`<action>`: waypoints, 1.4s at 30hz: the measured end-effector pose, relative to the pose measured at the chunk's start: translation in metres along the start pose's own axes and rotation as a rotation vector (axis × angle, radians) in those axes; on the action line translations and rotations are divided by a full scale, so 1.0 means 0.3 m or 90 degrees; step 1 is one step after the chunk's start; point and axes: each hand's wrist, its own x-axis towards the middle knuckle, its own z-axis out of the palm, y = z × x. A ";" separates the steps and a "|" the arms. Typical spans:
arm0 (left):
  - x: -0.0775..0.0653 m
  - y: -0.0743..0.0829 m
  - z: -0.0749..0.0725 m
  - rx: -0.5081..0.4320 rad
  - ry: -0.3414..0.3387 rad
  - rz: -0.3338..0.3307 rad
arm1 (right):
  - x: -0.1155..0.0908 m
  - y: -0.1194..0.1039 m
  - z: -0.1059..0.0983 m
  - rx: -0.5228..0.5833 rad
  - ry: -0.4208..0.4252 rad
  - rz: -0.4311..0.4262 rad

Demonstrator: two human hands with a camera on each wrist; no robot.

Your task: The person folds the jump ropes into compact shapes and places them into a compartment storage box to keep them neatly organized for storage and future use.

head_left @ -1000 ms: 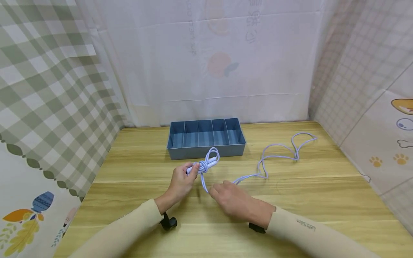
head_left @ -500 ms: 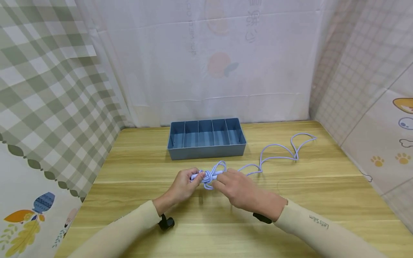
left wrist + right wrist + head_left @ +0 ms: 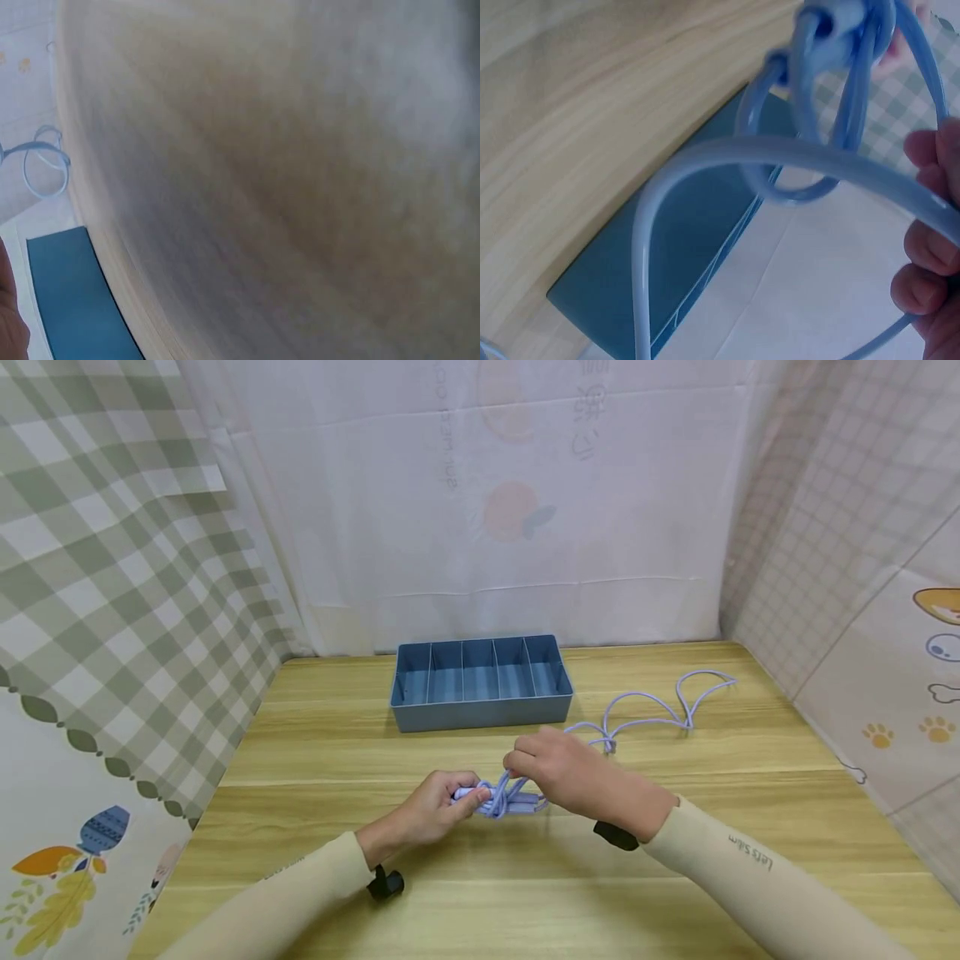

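Observation:
My left hand (image 3: 431, 810) grips the two handles (image 3: 522, 807) of a lavender skipping rope, lying side by side with cord wound round their middle. Just right of it, my right hand (image 3: 562, 770) pinches the cord close above the wound part, its fingers curled in. In the right wrist view, the wound loops (image 3: 855, 97) hang near the handle ends, and cord runs through the fingers (image 3: 930, 244) of the right hand. The loose rest of the rope (image 3: 688, 724) trails over the table to the back right.
A blue-grey tray (image 3: 483, 714) with several compartments stands at the back of the wooden table (image 3: 322, 768). Hung cloth closes off the back (image 3: 360, 527) and both sides. A black wrist strap (image 3: 386, 883) shows under the left forearm.
The left hand has moved right and nearer with the handles, which now lie level. The right hand has gone up and right, drawing cord across the handles. Some loose rope has been pulled in.

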 end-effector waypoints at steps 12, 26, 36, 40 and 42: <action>-0.005 0.013 0.019 -0.086 -0.080 0.105 | -0.008 0.081 -0.015 0.283 -0.109 0.064; -0.005 0.048 0.027 -0.246 -0.074 0.074 | -0.083 0.115 0.133 0.499 -0.051 0.162; 0.010 0.033 0.016 -0.340 0.041 0.028 | -0.125 0.040 0.207 0.417 -0.015 0.272; 0.015 0.029 0.017 -0.353 0.077 -0.004 | -0.122 0.001 0.213 0.349 -0.049 0.289; 0.018 0.030 0.021 -0.356 0.100 -0.024 | -0.121 -0.015 0.216 0.310 -0.068 0.290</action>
